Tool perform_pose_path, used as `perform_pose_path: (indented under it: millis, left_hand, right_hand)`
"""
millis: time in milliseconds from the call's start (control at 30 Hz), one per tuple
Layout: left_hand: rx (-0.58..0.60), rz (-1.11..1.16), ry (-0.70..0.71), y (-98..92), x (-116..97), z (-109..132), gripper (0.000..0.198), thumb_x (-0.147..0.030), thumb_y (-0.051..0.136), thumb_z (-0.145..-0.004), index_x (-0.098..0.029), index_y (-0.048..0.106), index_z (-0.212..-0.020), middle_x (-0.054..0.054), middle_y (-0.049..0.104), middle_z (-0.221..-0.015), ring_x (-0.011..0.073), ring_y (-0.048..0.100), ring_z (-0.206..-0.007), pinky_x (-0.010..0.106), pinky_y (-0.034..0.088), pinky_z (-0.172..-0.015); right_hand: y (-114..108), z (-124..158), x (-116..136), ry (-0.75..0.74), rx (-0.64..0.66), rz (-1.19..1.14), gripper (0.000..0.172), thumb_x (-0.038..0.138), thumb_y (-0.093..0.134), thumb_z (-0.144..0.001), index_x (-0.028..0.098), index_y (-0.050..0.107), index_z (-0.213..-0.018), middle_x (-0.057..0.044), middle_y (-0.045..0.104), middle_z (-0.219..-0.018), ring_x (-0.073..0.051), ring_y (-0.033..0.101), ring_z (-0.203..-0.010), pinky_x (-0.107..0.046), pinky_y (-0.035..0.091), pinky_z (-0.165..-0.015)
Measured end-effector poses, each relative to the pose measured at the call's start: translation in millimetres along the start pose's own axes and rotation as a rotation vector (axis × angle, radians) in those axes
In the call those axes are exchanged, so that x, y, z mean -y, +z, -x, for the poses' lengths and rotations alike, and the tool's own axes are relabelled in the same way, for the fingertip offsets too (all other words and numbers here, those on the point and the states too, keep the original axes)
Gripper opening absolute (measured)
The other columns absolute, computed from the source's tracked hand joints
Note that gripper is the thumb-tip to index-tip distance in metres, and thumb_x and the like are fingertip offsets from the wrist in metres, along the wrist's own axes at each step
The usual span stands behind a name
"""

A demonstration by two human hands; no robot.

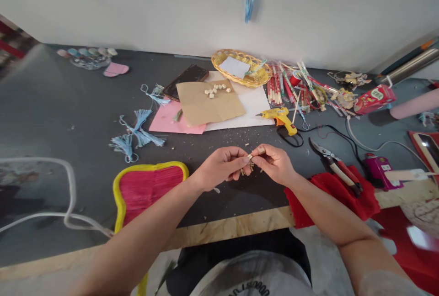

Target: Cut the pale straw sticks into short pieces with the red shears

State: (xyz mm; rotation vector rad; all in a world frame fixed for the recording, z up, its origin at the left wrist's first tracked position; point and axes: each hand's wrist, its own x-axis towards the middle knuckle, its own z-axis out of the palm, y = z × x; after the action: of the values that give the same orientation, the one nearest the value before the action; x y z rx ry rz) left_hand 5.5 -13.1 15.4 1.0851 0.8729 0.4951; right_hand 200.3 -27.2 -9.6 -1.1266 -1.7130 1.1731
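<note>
Above the dark tabletop, my left hand (222, 166) and my right hand (274, 163) meet at the fingertips. Between them they pinch a small pale wooden-looking piece (250, 156), too small to make out fully. Short pale stick pieces (252, 167) lie just below the fingers, partly hidden by them. Beyond my hands, several small off-white knobbly pieces (211, 92) rest on a brown paper sheet (209, 112). A yellow hot glue gun (279, 116) lies past my right hand, its nozzle pointing left.
Blue tassels (139, 127) lie at left, above a red pad with yellow edging (151, 191). At the back stands a wicker basket (219, 60); wrapped sticks (274, 86) lie beside it. Pruning shears (336, 163) rest on red cloth (360, 195) at right, near cables (350, 138).
</note>
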Motion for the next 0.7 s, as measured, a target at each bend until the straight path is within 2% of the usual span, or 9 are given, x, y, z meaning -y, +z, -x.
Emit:
perform_pose_path:
  millis: [200, 300, 467, 700]
  left_hand:
    - [-0.032, -0.117, 0.030, 0.6, -0.9, 0.6, 0.027, -0.041, 0.057, -0.085, -0.014, 0.060, -0.082, 0.005, 0.068, -0.076, 0.0059, 0.048, -0.051, 0.017, 0.032, -0.042]
    - [-0.029, -0.187, 0.030, 0.6, -1.7, 1.2, 0.025, -0.039, 0.057, -0.085, -0.014, 0.062, -0.084, 0.004, 0.069, -0.075, 0.0065, 0.050, -0.051, 0.017, 0.034, -0.044]
    - [-0.051, -0.302, 0.028, 1.9, -1.1, 1.6, 0.021, -0.035, 0.055, -0.085, -0.016, 0.063, -0.083, 0.003, 0.069, -0.073, 0.0079, 0.052, -0.051, 0.020, 0.040, -0.050]
    - [-0.050, -0.290, -0.016, 4.3, -0.9, 0.8, 0.022, -0.036, 0.054, -0.085, -0.016, 0.063, -0.086, 0.003, 0.069, -0.076, 0.0084, 0.053, -0.052, 0.019, 0.039, -0.046]
  right_hand:
    - [0.7, 0.4, 0.9, 0.035, 0.015, -0.028, 0.017, 0.037, 0.059, -0.088, 0.020, 0.063, -0.085, -0.001, 0.064, -0.075, -0.011, 0.057, -0.061, -0.022, 0.045, -0.055]
    - [-0.1, 0.2, -0.3, 0.083, 0.043, -0.055, 0.019, 0.038, 0.058, -0.088, 0.020, 0.062, -0.084, 0.001, 0.060, -0.070, -0.008, 0.051, -0.054, -0.020, 0.040, -0.049]
    - [-0.9, -0.6, 2.3, 0.080, 0.053, 0.046, 0.019, 0.034, 0.056, -0.088, 0.019, 0.060, -0.078, 0.002, 0.059, -0.066, -0.008, 0.048, -0.053, -0.020, 0.037, -0.049]
    - [2.2, -0.8, 2.0, 0.107, 0.017, 0.064, 0.014, 0.028, 0.055, -0.086, 0.019, 0.058, -0.076, 0.003, 0.058, -0.064, -0.008, 0.048, -0.053, -0.020, 0.037, -0.049]
